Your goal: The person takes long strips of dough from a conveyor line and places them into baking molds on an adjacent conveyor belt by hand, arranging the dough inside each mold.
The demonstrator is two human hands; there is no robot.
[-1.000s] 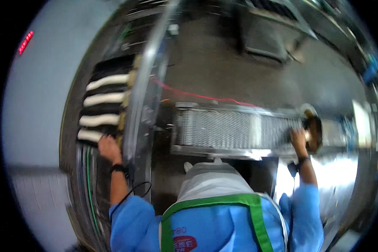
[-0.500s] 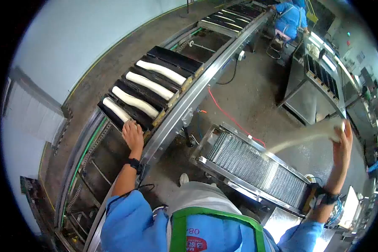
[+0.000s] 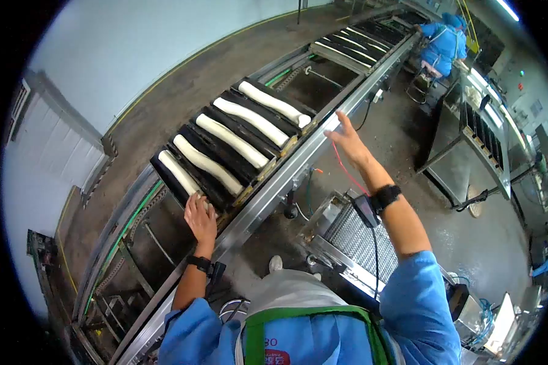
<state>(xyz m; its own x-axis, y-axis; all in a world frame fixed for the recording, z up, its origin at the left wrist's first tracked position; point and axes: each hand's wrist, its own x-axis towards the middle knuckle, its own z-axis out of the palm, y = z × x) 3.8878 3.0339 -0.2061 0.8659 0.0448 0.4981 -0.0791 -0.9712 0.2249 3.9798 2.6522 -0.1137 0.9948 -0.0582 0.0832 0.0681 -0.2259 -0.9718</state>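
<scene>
Long white dough strips lie lengthwise in black pans on the conveyor, one of them the nearest dough strip (image 3: 178,172). My left hand (image 3: 201,218) rests with its fingers laid over the near end of that strip and its black pan (image 3: 163,176); the fingertips are partly hidden. At the far end of this group, the last dough strip (image 3: 271,103) has a blunt end turned toward the conveyor's metal rail (image 3: 304,159). My right hand (image 3: 350,143) is held just off that end, above the rail, fingers apart and nothing in them.
A metal mesh belt (image 3: 362,240) stands below my right forearm. Further along the conveyor lie more pans with thin dough strips (image 3: 353,44). A co-worker in blue (image 3: 444,45) sits beside it. A steel table (image 3: 453,143) holding black pans (image 3: 484,137) is at right.
My right hand has swung from the far right to the conveyor and let go of the dough strip it held. That strip now lies in the previously bare pan. My left hand stays at the nearest pan.
</scene>
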